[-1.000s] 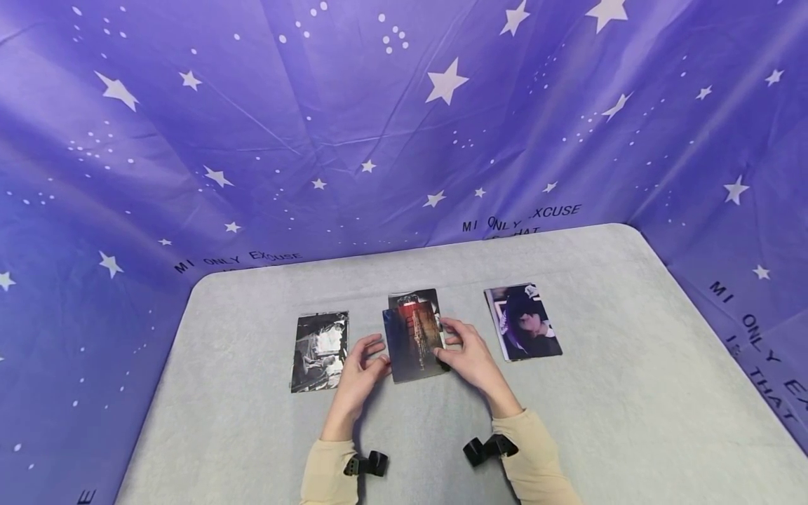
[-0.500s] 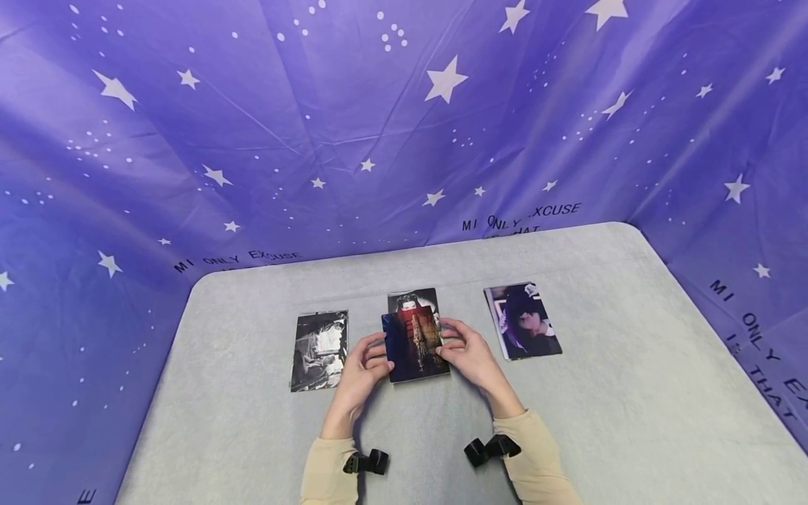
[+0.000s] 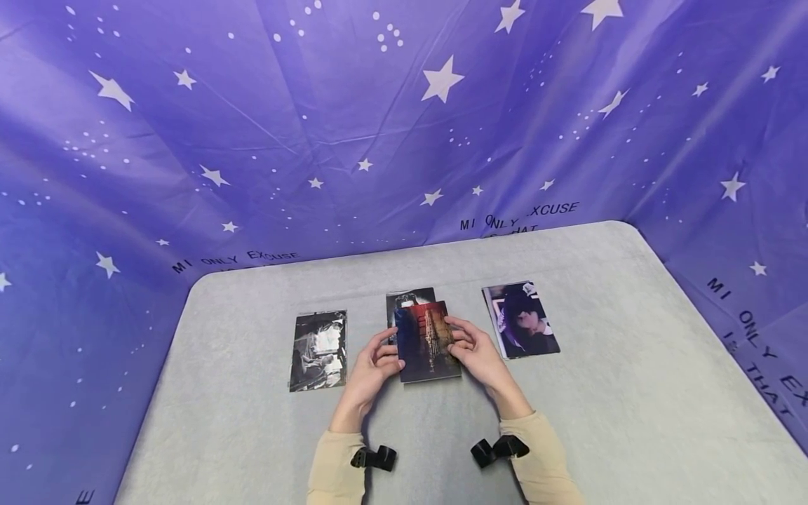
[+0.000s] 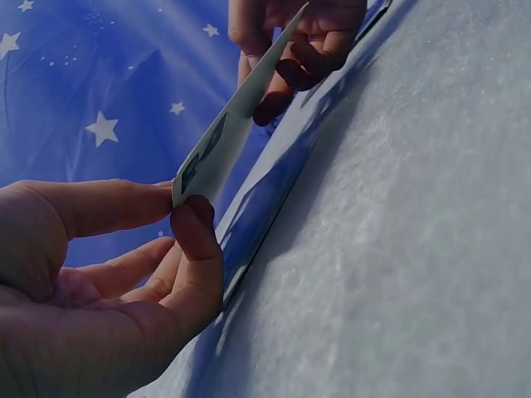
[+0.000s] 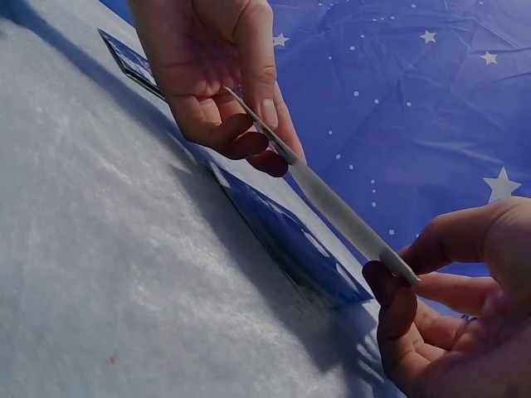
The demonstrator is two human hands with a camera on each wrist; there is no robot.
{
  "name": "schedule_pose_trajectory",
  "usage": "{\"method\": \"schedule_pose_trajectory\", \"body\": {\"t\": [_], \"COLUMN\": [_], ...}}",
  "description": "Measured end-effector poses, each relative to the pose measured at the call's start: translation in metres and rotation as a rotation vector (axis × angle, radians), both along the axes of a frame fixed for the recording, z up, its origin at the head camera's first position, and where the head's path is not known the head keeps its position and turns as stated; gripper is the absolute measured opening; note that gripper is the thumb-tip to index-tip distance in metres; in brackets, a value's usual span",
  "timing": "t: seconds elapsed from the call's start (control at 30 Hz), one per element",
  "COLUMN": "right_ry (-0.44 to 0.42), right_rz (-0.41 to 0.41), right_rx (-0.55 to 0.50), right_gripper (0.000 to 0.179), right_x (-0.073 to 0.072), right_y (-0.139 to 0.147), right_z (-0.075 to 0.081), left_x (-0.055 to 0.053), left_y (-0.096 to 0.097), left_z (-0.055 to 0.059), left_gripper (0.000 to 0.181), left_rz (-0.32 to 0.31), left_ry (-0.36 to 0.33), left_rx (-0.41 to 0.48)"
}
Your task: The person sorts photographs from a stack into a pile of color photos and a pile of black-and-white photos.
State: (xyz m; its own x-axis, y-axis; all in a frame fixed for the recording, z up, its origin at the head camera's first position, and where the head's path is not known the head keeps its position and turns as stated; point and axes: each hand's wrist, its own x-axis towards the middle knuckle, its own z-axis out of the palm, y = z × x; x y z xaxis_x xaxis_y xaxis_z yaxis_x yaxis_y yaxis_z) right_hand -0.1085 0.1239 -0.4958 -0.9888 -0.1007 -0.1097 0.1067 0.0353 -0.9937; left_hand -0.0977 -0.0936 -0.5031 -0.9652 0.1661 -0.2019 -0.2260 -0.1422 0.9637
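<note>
A photo card (image 3: 429, 344) with a dark blue, red and gold print is held off the table between both hands. My left hand (image 3: 372, 368) pinches its left edge between thumb and fingers. At the opposite edge, my right hand (image 3: 480, 358) pinches it likewise. Seen edge-on in the left wrist view, the card (image 4: 236, 120) is tilted and shows a pale back with a dark patch. Partly hidden behind it lies a middle pile of photo cards (image 3: 410, 294), with a black-and-white picture on top.
To the left is a glossy black-and-white photo card (image 3: 318, 351). A pile with a purple-toned picture (image 3: 524, 321) lies to the right. The table (image 3: 240, 421) has a grey cloth, and a purple star-patterned curtain (image 3: 353, 126) rises behind it.
Both hands have shifted slightly right with the card. The left fingers, at first loosely beside its left edge, now pinch it. The side piles lie as before.
</note>
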Motion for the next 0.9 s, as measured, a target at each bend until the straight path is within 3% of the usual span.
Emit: {"method": "schedule_pose_trajectory", "body": {"t": [0.1, 0.33, 0.9], "right_ry": [-0.006, 0.005, 0.046], "right_rz": [-0.007, -0.002, 0.013], "right_rx": [-0.020, 0.059, 0.114], "right_gripper": [0.053, 0.052, 0.054], "right_x": [-0.002, -0.006, -0.013], "right_y": [0.004, 0.019, 0.042], "right_z": [0.000, 0.003, 0.006], "left_x": [-0.002, -0.006, -0.020], "left_y": [0.005, 0.019, 0.039], "left_z": [-0.001, -0.003, -0.001], "left_gripper": [0.068, 0.069, 0.069], "left_rz": [-0.014, -0.015, -0.063], "left_ry": [0.018, 0.038, 0.055], "left_rx": [-0.008, -0.010, -0.021]}}
